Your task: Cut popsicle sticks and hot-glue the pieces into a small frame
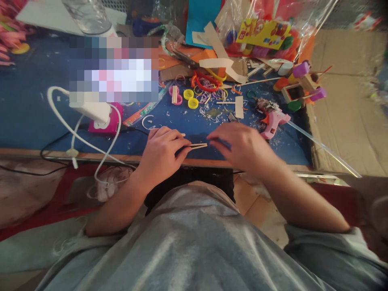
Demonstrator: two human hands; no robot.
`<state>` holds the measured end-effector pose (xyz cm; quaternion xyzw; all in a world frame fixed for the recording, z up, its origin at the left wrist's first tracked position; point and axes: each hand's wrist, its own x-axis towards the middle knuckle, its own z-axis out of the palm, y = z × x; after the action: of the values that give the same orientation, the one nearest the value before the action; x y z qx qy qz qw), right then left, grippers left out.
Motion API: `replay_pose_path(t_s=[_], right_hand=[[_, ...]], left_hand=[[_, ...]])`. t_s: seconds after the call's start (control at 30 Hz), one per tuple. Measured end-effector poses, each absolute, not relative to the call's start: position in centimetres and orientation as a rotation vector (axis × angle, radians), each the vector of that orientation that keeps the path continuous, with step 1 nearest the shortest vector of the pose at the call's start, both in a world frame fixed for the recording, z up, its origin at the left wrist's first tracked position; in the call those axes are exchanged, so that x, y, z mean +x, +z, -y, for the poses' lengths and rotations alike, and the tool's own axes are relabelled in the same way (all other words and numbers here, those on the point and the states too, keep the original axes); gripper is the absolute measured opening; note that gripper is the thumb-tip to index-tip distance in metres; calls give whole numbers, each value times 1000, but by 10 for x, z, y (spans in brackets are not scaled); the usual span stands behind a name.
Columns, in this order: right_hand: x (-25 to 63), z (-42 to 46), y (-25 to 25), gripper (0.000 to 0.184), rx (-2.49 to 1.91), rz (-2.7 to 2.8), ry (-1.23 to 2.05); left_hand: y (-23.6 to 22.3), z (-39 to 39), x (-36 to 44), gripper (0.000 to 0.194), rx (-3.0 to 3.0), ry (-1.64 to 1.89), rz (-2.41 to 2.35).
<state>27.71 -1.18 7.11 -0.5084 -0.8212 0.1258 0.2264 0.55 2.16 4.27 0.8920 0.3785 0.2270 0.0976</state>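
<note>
My left hand [162, 149] pinches thin wooden craft sticks [199, 146] between thumb and fingertips, just above the table's front edge. Their free ends point right, in a narrow V. A short pale tip also shows behind the knuckles. To the right, my right hand [247, 147] hovers near those free ends with thumb and fingers apart, and nothing shows between them. A pink hot glue gun [271, 123] lies just beyond it, a long clear glue stick [324, 149] sticking out of its back. Ahead are yellow bottle caps [190, 99] and pink caps with small sticks [175, 95] across them.
A white charger [93, 110] with looping cable sits in a magenta socket block [104, 128] at left. Scissors [184, 60], paper strips [220, 48] and bagged caps [263, 34] crowd the back. Right of the glue gun lies cardboard [348, 101]; a small wheeled stick model [300, 87] stands beside it.
</note>
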Motion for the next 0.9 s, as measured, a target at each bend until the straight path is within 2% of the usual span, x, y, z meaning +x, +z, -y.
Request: replay_pose_path(t_s=[0.17, 0.37, 0.6, 0.73, 0.9], right_hand=[[329, -52, 94, 18, -1748, 2286, 117], [353, -117, 68, 9, -1979, 2336, 42], [348, -112, 69, 7, -1979, 2382, 19], [344, -107, 75, 19, -2013, 2444, 44], [335, -106, 78, 23, -2096, 2479, 75]], left_hand=[[44, -22, 6, 15, 2647, 697, -1067], [46, -21, 3, 9, 2609, 669, -994], [47, -22, -1, 6, 2565, 654, -1021], [46, -21, -3, 9, 2568, 670, -1081], [49, -20, 1, 17, 2593, 612, -1086]])
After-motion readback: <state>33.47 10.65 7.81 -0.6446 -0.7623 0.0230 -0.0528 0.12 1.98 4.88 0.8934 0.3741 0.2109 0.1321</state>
